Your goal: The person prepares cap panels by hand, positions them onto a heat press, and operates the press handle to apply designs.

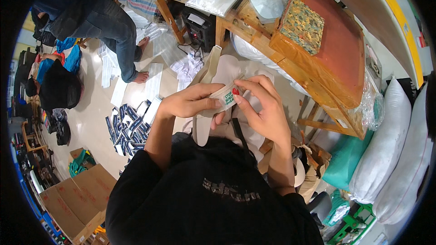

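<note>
Workroom floor: pale shiny floor (91, 129) reaches behind everything, crowded along its left edge with dark bags and cartons.
Wooden table: brown frame and red-brown top (343, 31), standing at the upper right; a square speckled foam block (303, 25) sits by the top's left edge.
Sacks: two long white woven sacks (381, 143) lean beyond the table's right side, with a green plastic sack (347, 161) next to them.
Other worker: a person in dark jeans (116, 25) stands barefoot at the upper left, well apart from the hands.
Carton: brown cardboard box (77, 199) at the floor's lower left.
Heap: navy-and-white strips (129, 124) lie on the floor, left of the left forearm.
Long strip: cream strip with a rounded lower end (201, 129) runs from beyond the hands toward the chest, passing by the left fingers.
Left hand: left hand (193, 100) closes on the printed band's left end, thumb on top.
Right hand: right hand (265, 109) curls, thumb and forefinger at the band's right end; whether they grip, I cannot tell.
Printed band: cream band with green lettering (223, 98) lies between both hands, its long axis slanting up rightward; nothing blocks either hand.
Red patch: small red spot (235, 91) beside the right thumb tip.
</note>
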A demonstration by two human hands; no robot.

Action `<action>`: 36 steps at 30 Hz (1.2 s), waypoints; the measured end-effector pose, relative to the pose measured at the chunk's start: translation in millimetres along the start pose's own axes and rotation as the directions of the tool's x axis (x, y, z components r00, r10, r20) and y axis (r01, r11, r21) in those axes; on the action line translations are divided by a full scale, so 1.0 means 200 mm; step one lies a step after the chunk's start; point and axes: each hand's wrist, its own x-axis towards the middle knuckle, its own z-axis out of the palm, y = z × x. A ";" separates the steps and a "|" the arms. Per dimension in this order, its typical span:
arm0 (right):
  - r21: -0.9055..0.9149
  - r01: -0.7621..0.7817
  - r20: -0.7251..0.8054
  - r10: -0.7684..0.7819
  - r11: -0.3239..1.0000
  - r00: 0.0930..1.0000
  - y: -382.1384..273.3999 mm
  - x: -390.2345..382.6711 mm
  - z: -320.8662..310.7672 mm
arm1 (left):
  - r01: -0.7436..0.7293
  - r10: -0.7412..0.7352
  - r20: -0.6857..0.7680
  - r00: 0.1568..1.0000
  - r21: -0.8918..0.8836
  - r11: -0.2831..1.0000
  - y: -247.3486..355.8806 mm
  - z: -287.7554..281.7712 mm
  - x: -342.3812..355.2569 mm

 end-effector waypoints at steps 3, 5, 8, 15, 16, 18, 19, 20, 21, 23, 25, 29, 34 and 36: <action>0.082 -0.039 0.019 0.037 0.996 0.999 0.00 0.01 0.01 | 0.003 -0.003 0.015 1.000 0.000 1.000 -0.01 -0.01 0.00; 0.125 -0.062 0.050 0.057 0.990 0.997 -0.01 0.03 0.00 | 0.009 -0.009 0.012 1.000 0.006 1.000 -0.01 0.00 -0.01; 0.152 -0.080 0.047 0.074 0.985 0.996 0.01 0.03 0.01 | 0.000 0.000 0.012 1.000 0.005 1.000 -0.03 -0.01 0.00; 0.220 -0.087 0.057 0.076 0.972 0.995 0.03 0.02 0.01 | -0.018 0.018 0.022 1.000 0.017 1.000 -0.03 -0.01 0.01; 0.230 -0.078 0.086 0.060 0.970 0.995 0.02 0.01 -0.01 | -0.007 0.007 0.010 1.000 0.013 1.000 -0.03 -0.02 0.01; 0.251 -0.083 0.157 0.044 0.964 0.987 0.00 -0.01 -0.04 | -0.013 0.016 -0.038 0.999 0.066 0.998 -0.03 -0.03 0.00; 0.261 -0.097 0.200 0.045 0.960 0.979 0.00 -0.02 -0.05 | -0.030 0.039 -0.073 0.997 0.124 0.992 -0.03 -0.03 0.00; 0.270 -0.112 0.242 0.045 0.956 0.969 0.00 -0.03 -0.07 | -0.028 0.039 -0.089 0.995 0.118 0.993 -0.03 -0.03 -0.01; 0.280 -0.074 0.324 -0.022 0.957 0.946 0.01 -0.03 -0.09 | -0.027 0.038 -0.101 0.994 0.114 0.993 -0.03 -0.04 -0.01; 0.309 -0.002 0.475 -0.152 0.951 0.867 0.04 -0.04 -0.14 | 0.010 -0.012 -0.083 0.996 -0.023 1.000 -0.01 -0.07 -0.01; 0.219 -0.027 0.533 -0.097 0.975 0.841 0.06 -0.05 -0.21 | 0.029 -0.035 -0.096 0.995 -0.062 0.998 0.00 -0.08 -0.02; 0.012 0.060 -0.013 -0.059 0.998 0.998 -0.04 0.05 -0.20 | 0.026 -0.028 0.085 0.996 0.026 0.999 0.00 -0.15 0.01; 0.064 0.095 0.246 -0.108 0.993 0.963 0.10 0.21 -0.23 | 0.168 -0.198 0.331 0.923 0.117 0.979 0.18 -0.21 0.13; 0.144 -0.093 0.393 0.029 0.985 0.919 0.12 0.21 -0.28 | 0.140 -0.204 0.370 0.906 0.194 0.971 0.23 -0.25 0.17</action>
